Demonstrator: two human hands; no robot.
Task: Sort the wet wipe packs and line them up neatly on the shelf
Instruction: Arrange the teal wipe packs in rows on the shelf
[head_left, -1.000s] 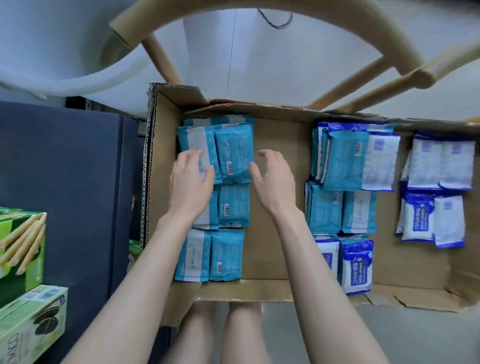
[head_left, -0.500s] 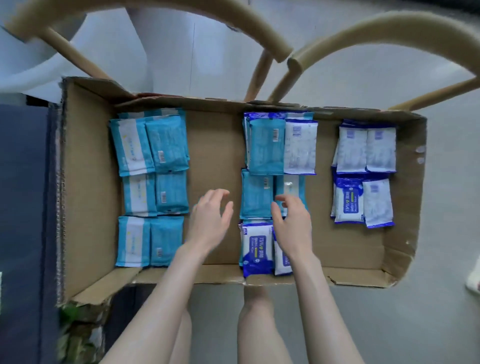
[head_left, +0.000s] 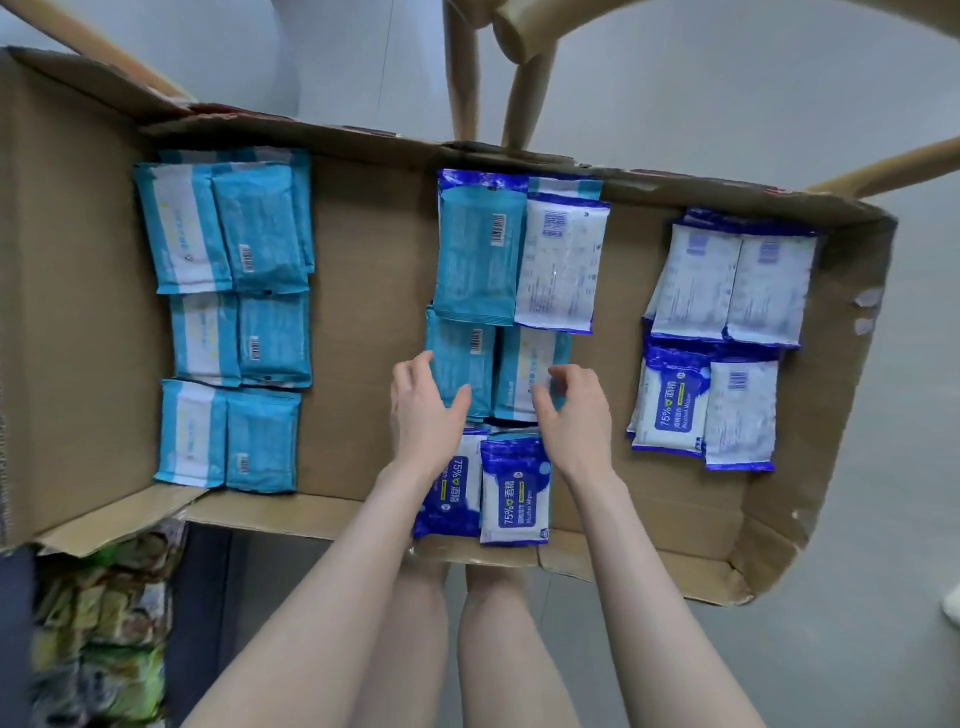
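Reaching into the middle of the cardboard box (head_left: 363, 312), both hands were set either side of the second row of packs, which I judge was meant to square that pair up against each other. The left hand (head_left: 428, 415) lay with its fingers nearly straight and its thumb spread, touching the left edge of a teal pack (head_left: 460, 358) and gripping nothing. The right hand (head_left: 571, 415) hovered with bent fingers over the teal-and-white pack (head_left: 524, 364) beside it; whether it had a pinch on that pack could not be told. The wet wipe packs all lay flat on the box floor in three groups. At the box's left end sat the teal group (head_left: 234, 312), six showing in three rows of two, with another edge peeping out by the far wall. At the box's right end sat the white and dark-blue group (head_left: 727, 338), two rows of two. The middle group looked the least sorted: a teal pack and a white one in its far row, the handled pair next, then two dark-blue alcohol wipe packs (head_left: 511, 493) against the box's near wall. The packs were soft, glossy pouches, some face up with printed labels, others face down showing barcodes, so they would probably slide easily over the cardboard.
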